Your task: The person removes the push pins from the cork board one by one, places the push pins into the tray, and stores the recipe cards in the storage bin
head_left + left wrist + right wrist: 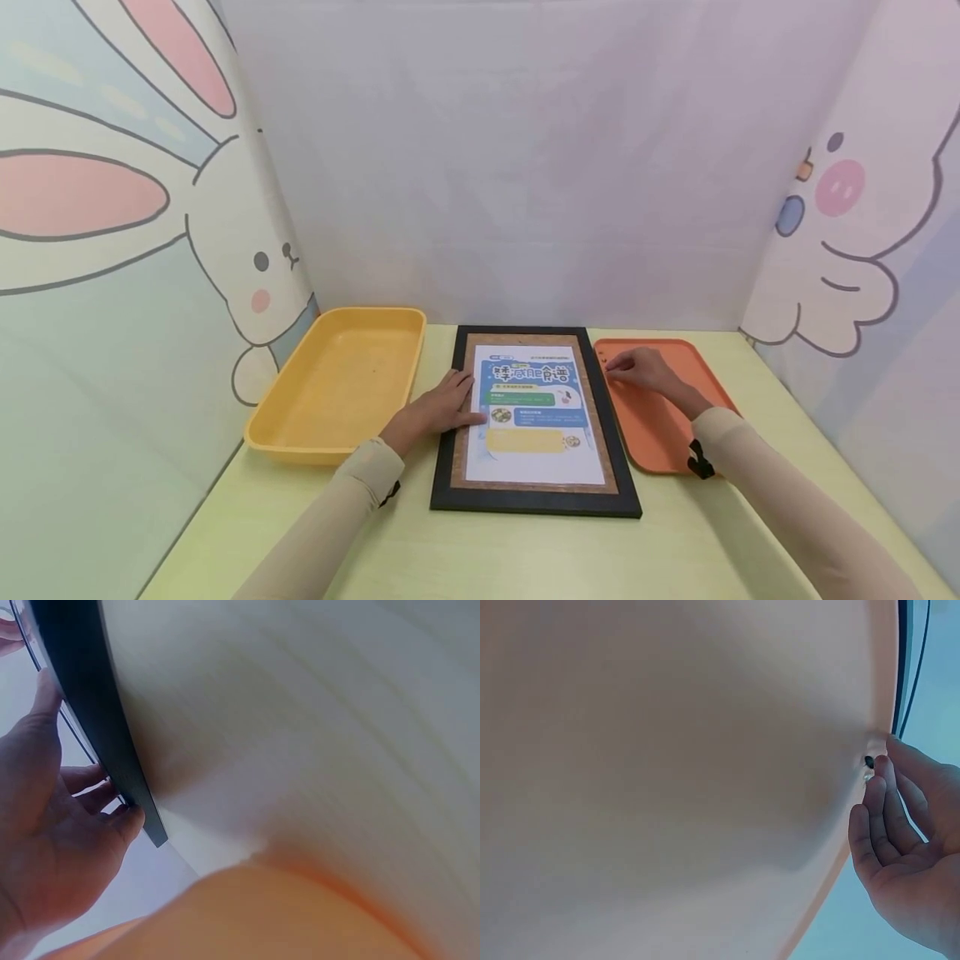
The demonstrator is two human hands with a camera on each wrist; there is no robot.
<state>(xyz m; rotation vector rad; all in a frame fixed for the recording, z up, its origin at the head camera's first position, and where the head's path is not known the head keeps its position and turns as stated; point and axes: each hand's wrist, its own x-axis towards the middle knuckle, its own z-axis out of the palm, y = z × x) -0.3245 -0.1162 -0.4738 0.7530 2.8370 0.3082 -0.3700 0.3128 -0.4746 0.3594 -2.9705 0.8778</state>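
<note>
A black-framed corkboard (536, 501) lies on the table with a printed blue and white poster (525, 417) on it. My left hand (442, 404) rests on its left edge, fingers spread over the frame and the poster's side. In the left wrist view, the fingers of that hand (60, 802) touch the black frame (112, 727). My right hand (645, 371) reaches down into the far left part of the orange tray (652, 425). Beside its fingertips is a tiny dark piece (869, 761), its kind too small to make out. Whether the right fingers pinch anything is hidden.
A deep yellow tray (352, 375) stands left of the corkboard. The orange tray lies close along the board's right side. A pale wall (525, 167) closes the back of the yellow-green table (525, 558), and printed cartoon panels stand at both sides.
</note>
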